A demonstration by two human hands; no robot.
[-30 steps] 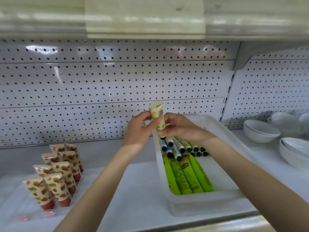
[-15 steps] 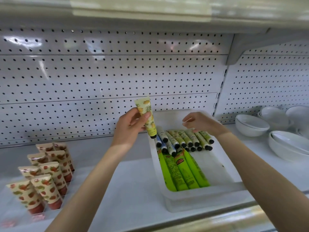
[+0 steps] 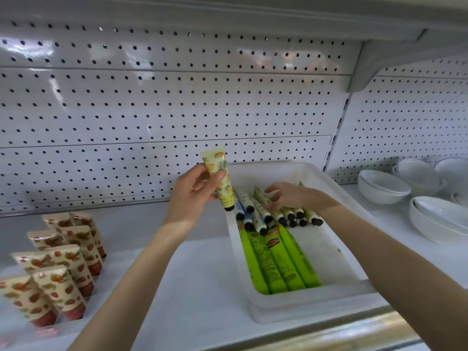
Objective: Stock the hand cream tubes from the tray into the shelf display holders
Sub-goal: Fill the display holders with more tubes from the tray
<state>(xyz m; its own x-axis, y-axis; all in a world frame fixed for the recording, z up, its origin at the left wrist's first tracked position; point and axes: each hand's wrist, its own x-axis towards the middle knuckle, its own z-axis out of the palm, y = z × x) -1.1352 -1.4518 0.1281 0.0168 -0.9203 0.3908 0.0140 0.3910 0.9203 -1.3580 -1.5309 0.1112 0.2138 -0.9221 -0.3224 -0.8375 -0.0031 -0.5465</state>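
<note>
My left hand (image 3: 192,192) holds a yellow pineapple-print hand cream tube (image 3: 219,181) upright, black cap down, just left of the white tray (image 3: 336,297). In the tray's far half lie several small black-capped tubes (image 3: 255,209); several long bright green tubes (image 3: 276,262) fill its near left side. My right hand (image 3: 291,196) reaches down onto the small tubes, fingers curled over them; whether it grips one is hidden. At the shelf's left, red-capped strawberry-print tubes (image 3: 63,269) stand in a clear display holder (image 3: 48,328).
White pegboard (image 3: 177,110) backs the shelf. Stacked white bowls (image 3: 385,188) stand on the shelf to the tray's right. A metal shelf edge (image 3: 329,335) runs along the front. Bare white shelf surface (image 3: 192,282) lies between the holder and the tray.
My right hand let go of the yellow tube and dropped into the tray onto the small tubes. My left hand kept the tube and carried it slightly left.
</note>
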